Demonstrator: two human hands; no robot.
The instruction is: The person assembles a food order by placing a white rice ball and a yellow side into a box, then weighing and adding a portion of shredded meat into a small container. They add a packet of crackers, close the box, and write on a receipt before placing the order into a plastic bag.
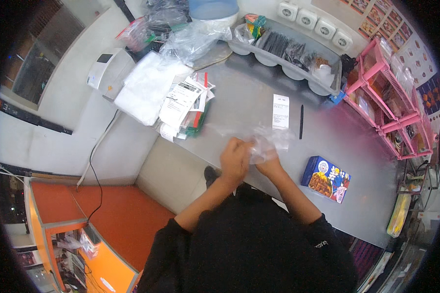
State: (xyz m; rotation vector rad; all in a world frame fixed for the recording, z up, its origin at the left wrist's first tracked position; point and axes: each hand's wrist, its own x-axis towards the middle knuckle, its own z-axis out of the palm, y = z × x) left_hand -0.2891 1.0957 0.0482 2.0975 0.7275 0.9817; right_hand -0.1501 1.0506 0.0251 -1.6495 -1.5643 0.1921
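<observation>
Both my hands are together over the front edge of the metal table, gripping a clear plastic bag (277, 138). My left hand (235, 158) is closed on the bag's left side, with its fingertips partly hidden by the crumpled film. On the other side my right hand (270, 163) holds the bag too, its fingers mostly behind the plastic. Just beyond the bag lies a long white receipt (281, 110), its lower end covered by the film. A thin black stick-like item (301, 122) rests beside it. To the right sits a blue food box (327, 178) with a pictured meal.
A grey tray (298, 74) with black packets stands at the back. Pink stacked baskets (391, 100) border the right. Receipts (181, 102), a white bag stack (149, 88) and a small white printer (110, 73) are at left. An orange cabinet (102, 254) stands lower left.
</observation>
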